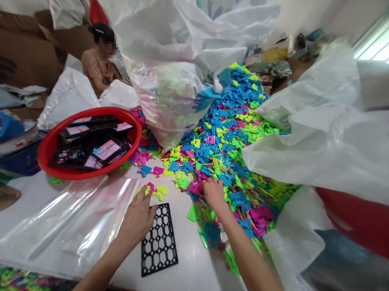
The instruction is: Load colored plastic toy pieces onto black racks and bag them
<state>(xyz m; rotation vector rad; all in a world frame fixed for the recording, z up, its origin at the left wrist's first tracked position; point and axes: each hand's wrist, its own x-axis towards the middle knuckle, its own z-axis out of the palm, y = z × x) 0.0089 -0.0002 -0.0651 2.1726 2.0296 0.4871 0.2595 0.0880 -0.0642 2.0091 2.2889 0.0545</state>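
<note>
A black plastic tray [159, 241] with honeycomb holes lies on the white table. My left hand [137, 218] rests beside its top left corner, fingers curled on small yellow and pink combs [156, 190]. My right hand [213, 193] reaches into the big heap of small blue, green, yellow and pink combs [229, 138]; its fingers are bent down among the pieces, and what they hold is hidden.
A red basin [51, 149] of filled black trays stands at the left. Clear plastic sleeves [70, 217] lie before it. Large white bags [182, 66] stand behind and to the right [328, 139]. Another person [99, 58] sits at the back left.
</note>
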